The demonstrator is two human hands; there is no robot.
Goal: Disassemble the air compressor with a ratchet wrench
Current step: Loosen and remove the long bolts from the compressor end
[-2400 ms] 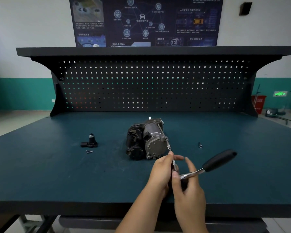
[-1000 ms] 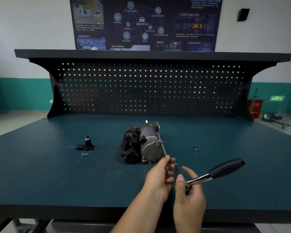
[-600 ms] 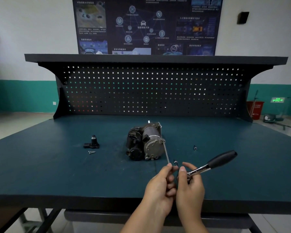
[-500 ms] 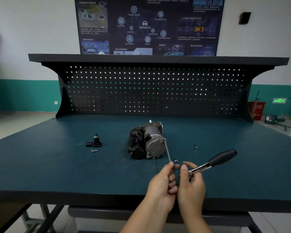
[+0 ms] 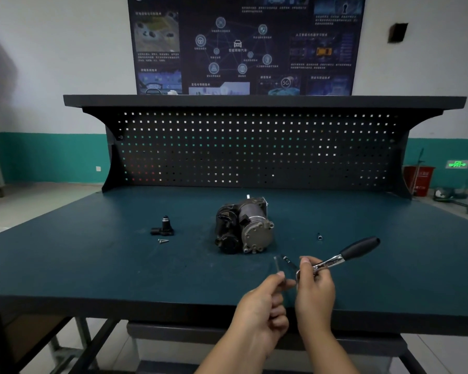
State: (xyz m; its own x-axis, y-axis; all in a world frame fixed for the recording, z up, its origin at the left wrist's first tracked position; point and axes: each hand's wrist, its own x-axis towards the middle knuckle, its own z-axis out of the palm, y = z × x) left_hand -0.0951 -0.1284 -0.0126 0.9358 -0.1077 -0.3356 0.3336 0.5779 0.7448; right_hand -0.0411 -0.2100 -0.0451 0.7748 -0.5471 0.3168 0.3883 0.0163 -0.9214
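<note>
The grey and black air compressor (image 5: 243, 228) lies on the dark green bench top (image 5: 92, 260), its round end cover facing me. In front of it my left hand (image 5: 262, 306) pinches a long thin bolt (image 5: 277, 264), blurred, fully clear of the compressor. My right hand (image 5: 315, 287) grips the ratchet wrench (image 5: 343, 256) at its head end; the black handle points up and right, and a short bit sticks out toward the compressor.
A small black part (image 5: 163, 228) and a loose screw (image 5: 162, 241) lie to the left of the compressor. A small socket (image 5: 319, 236) lies to its right. The pegboard back panel (image 5: 254, 149) rises behind; the bench's front edge is under my wrists.
My left hand has drawn the long bolt out of the compressor and back toward me. The right hand with the wrench has moved slightly nearer too.
</note>
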